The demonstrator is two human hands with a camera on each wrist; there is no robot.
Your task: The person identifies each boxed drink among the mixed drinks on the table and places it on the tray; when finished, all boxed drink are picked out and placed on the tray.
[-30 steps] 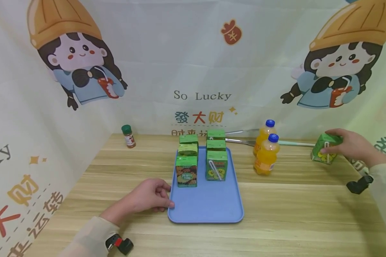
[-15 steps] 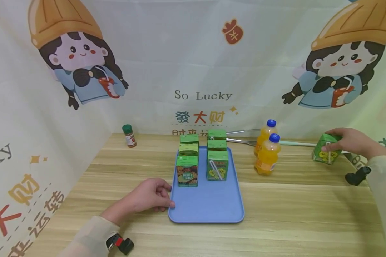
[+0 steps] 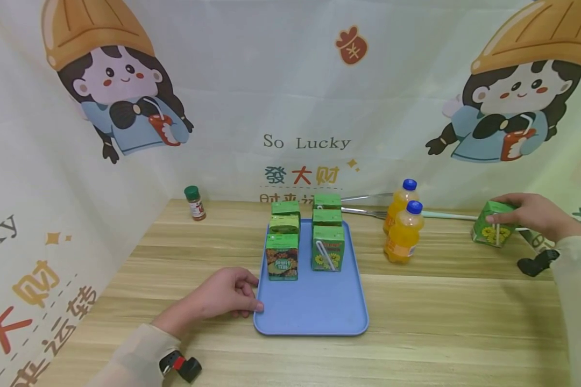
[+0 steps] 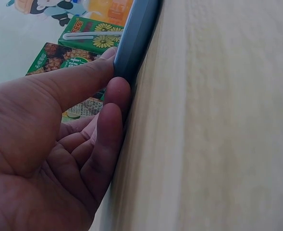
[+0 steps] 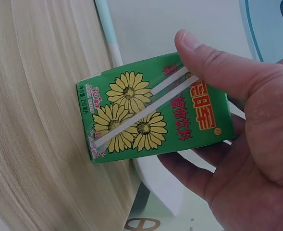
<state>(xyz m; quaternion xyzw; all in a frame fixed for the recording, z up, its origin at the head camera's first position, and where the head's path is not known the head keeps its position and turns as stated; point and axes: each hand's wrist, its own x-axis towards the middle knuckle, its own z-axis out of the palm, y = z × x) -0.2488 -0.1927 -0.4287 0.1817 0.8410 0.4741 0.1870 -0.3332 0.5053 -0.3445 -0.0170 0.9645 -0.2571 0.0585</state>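
Observation:
At the left edge of the blue tray (image 3: 314, 309), my left hand (image 3: 225, 293) grips the rim, thumb on top and fingers curled at its side, as the left wrist view also shows. On the tray stand several green drink cartons in two rows, the nearest being a brown-and-green carton (image 3: 282, 260) and a flower-printed carton (image 3: 327, 252). Far to the right, my right hand (image 3: 535, 212) holds another flower-printed juice carton (image 5: 131, 110) between thumb and fingers. A white straw is fixed to its front. The carton is upright at the table's back; whether its base touches the wood is unclear.
Two orange drink bottles (image 3: 404, 236) with blue caps stand between the tray and the right hand. Behind them lie long metal utensils (image 3: 363, 212) and a pale green handle (image 3: 447, 215). A green-capped spice jar (image 3: 195, 204) is at the back left. A printed cloth hangs behind.
My right wrist has risen slightly while the carton stays in about the same place. The left hand and the tray have not moved.

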